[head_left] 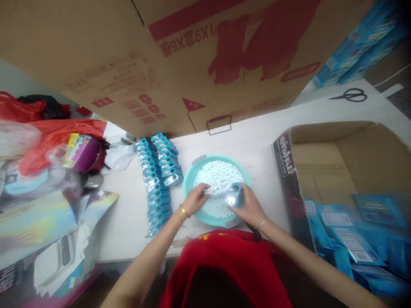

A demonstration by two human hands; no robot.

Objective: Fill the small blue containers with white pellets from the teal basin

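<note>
A teal basin (189, 179) full of small white pellets (220, 175) stands on the white table in front of me. My left hand (196, 198) reaches into the pellets with its fingertips pinched in them. My right hand (247, 205) holds a small blue case (235, 194) with a shiny face over the basin's near side. Two rows of the same small blue cases (157, 179) lie to the left of the basin.
A big cardboard box (180, 55) leans over the back of the table. An open carton (353, 171) with blue packets (349, 239) stands at the right. Scissors (351, 95) lie far right. Red bags (51, 132) and clutter fill the left.
</note>
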